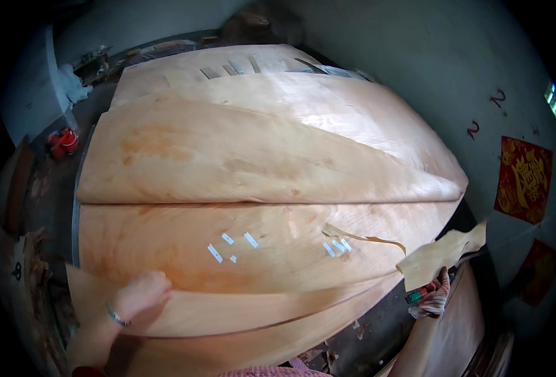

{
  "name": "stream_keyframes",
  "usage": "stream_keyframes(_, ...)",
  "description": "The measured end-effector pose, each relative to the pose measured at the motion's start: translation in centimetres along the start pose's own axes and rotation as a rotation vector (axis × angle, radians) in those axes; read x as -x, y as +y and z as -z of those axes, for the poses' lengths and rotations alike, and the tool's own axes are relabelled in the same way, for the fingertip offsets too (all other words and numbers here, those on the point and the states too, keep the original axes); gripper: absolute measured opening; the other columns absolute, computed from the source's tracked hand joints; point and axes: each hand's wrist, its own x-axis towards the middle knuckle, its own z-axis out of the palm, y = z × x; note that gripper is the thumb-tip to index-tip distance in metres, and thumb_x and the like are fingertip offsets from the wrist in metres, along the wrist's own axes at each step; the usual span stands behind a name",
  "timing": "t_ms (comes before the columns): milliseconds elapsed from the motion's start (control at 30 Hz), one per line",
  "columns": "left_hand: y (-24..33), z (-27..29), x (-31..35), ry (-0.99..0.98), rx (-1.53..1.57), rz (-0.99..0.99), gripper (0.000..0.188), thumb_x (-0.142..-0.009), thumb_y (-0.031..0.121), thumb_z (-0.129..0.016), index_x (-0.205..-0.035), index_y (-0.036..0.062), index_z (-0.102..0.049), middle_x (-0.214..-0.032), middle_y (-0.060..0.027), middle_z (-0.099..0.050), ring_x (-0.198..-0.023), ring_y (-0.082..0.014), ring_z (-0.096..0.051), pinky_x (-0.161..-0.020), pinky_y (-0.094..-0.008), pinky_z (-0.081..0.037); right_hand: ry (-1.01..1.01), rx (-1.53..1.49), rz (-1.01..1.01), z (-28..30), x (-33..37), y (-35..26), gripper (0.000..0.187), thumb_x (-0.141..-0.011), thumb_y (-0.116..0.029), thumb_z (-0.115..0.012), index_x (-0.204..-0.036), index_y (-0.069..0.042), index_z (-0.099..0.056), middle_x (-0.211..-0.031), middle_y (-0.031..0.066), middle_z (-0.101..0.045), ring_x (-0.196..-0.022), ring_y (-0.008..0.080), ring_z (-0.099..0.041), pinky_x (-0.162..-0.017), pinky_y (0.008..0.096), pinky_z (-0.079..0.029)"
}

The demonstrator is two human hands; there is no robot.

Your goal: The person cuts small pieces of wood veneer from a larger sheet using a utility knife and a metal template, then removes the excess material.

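Observation:
My left hand (145,295), bare with a bracelet or watch at the wrist, is closed at the edge of a thin wood veneer sheet (228,311) nearest me. In a striped, pale glove, my right hand (436,296) closes round a tool with a red and green handle (419,294). A wavy torn piece of veneer (444,254) rises from that same hand. Beyond the near sheet lies a wide veneer sheet (165,235) with orange-brown stains. Small white labels (250,239) and a narrow curled veneer strip (369,239) lie on it.
Another large veneer sheet (215,151) overlaps the stack farther back, with grey strips (232,68) near its far end. Red containers (62,142) stand on the floor at left. Veneer scraps (328,358) litter the floor by the right side. A wall (429,69) runs along the right.

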Motion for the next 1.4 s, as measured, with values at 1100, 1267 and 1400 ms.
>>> stream_keyframes(1100, -9.3, -2.4, -22.1, 0.484, -0.239, 0.040, 0.081, -0.068, 0.034, -0.075, -0.135, 0.0053, -0.039, -0.142, -0.0218, -0.030, -0.136, -0.0356, -0.023, -0.108, -0.0614, -0.014, -0.371, 1.550, 0.352, -16.5, -8.4, 12.9, 0.035, -0.080, -0.038, -0.060, -0.084, -0.003, -0.065, -0.066, 0.0137, -0.061, -0.046, 0.0191, -0.057, -0.046, 0.0332, -0.046)
stream_keyframes(1267, -1.6, -7.2, -12.8, 0.364, -0.059, -0.032, 0.077, -0.077, 0.037, -0.066, -0.135, -0.0033, -0.034, -0.142, -0.0281, -0.027, -0.134, -0.0427, -0.022, -0.108, -0.0578, -0.016, -0.215, 1.934, -0.180, -6.4, -6.1, 11.0, 0.043, -0.080, -0.044, -0.055, -0.096, -0.006, -0.067, -0.084, 0.0175, -0.067, -0.079, 0.0295, -0.066, -0.072, 0.0381, -0.052)
stream_keyframes(1400, 6.0, -10.1, -9.1, 0.050, 0.179, -0.109, 0.074, -0.078, 0.037, -0.066, -0.134, -0.0032, -0.036, -0.141, -0.0296, -0.027, -0.132, -0.0450, -0.025, -0.107, -0.0563, -0.020, -0.310, 1.915, -0.037, -1.8, -5.7, 13.0, 0.048, -0.076, -0.047, -0.064, -0.096, -0.003, -0.065, -0.066, 0.0078, -0.062, -0.051, 0.0174, -0.057, -0.047, 0.0318, -0.047)
